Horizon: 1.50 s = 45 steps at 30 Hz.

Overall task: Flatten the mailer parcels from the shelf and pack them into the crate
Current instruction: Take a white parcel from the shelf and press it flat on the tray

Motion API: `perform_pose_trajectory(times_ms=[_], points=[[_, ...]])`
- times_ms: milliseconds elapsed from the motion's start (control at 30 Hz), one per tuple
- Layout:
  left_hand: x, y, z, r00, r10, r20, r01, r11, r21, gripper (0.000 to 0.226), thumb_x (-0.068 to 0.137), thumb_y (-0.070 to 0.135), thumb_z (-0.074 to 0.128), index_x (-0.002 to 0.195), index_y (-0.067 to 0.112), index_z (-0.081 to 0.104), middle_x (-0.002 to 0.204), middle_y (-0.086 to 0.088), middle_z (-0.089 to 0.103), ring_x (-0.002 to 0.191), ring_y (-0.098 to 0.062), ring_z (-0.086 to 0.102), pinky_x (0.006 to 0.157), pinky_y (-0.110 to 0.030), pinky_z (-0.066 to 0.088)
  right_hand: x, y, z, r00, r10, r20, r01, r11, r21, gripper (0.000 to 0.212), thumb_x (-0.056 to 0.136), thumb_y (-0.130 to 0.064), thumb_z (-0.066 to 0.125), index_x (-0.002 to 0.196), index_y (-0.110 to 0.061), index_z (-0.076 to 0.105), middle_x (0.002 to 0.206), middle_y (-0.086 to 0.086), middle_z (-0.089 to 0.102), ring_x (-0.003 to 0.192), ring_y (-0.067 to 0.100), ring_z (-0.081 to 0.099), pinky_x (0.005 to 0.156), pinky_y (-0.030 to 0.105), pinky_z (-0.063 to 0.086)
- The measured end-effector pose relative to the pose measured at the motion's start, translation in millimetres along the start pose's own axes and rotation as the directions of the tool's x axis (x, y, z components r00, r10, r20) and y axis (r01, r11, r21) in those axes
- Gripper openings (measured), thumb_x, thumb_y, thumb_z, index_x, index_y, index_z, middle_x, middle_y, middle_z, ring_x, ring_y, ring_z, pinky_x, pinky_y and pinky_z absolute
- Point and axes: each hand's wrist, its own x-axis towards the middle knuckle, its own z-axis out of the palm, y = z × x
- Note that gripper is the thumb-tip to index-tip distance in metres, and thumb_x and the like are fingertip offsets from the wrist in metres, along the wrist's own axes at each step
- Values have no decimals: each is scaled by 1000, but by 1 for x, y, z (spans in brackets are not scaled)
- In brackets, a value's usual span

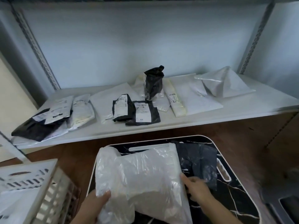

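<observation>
Two hands grip a puffy white mailer over the marbled tray, left hand and right hand pinching opposite edges; press outward from the middle, then right of the crate.

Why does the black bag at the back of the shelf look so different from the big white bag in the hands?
The black bag is dark and stands upright on the shelf with nobody touching it. The white bag is pale, looks much bigger from here, and lies over the marbled tray, held by the left hand and right hand. Both are crinkly plastic mailers.
</observation>
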Motion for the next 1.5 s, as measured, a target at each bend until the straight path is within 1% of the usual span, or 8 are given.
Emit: perform_pose_trajectory(times_ms=[100,300,500,633,767,867,967,1500], points=[[4,-4,6,998,47,-44,-46,998,31,58,39,62,67,80,22,73,81,-3,75,86,-25,68,88,-42,51,5,2,11,999,6,-53,-12,994,-113,50,91,-50,56,110,-4,58,98,6,59,89,21,54,78,29,41],[6,-3,0,951,13,-309,29,991,132,30,86,18,68,108,-2,65,108,-26,66,101,-36,60,82,-35,39,11,7,22,977,-106,-186,86,990,-112,26,91,-35,61,91,-9,61,85,7,64,81,26,59,75,35,45],[16,-26,-9,880,-8,-474,120,971,207,37,85,33,64,108,5,62,110,-23,65,102,-39,59,90,-44,45,14,11,13,956,-129,-262,69,972,-227,31,89,-37,62,96,-7,59,96,14,65,88,32,60,80,39,48],[18,-15,2,815,306,-492,-20,864,503,64,86,48,57,139,12,46,135,-23,50,123,-41,47,102,-53,36,8,2,16,839,-354,-413,130,867,-480,63,87,-52,59,134,-12,47,133,13,45,122,31,43,100,45,35],[20,12,30,688,708,-160,-335,505,795,61,93,60,27,144,30,39,153,-14,33,141,-36,27,112,-49,16,13,-17,40,731,-675,-103,386,534,-752,61,94,-65,24,142,-31,40,152,6,34,141,29,26,111,51,21],[22,19,57,699,707,108,-438,303,847,60,95,62,21,147,35,33,158,-9,22,145,-35,18,111,-59,14,20,-18,61,712,-684,159,460,282,-842,63,93,-69,19,145,-38,36,156,8,30,144,33,19,106,59,15],[29,13,79,712,674,196,-447,221,867,61,93,66,24,146,37,34,160,-5,20,145,-36,17,106,-66,16,31,-9,72,706,-661,255,467,163,-869,67,90,-75,23,147,-41,32,158,6,25,145,36,17,101,69,13],[50,3,93,763,599,243,-438,203,876,62,92,68,23,144,38,38,157,-2,28,144,-37,23,102,-75,19,51,8,82,790,-545,279,444,196,-874,65,89,-76,26,143,-42,39,157,5,28,143,37,22,94,79,17]])
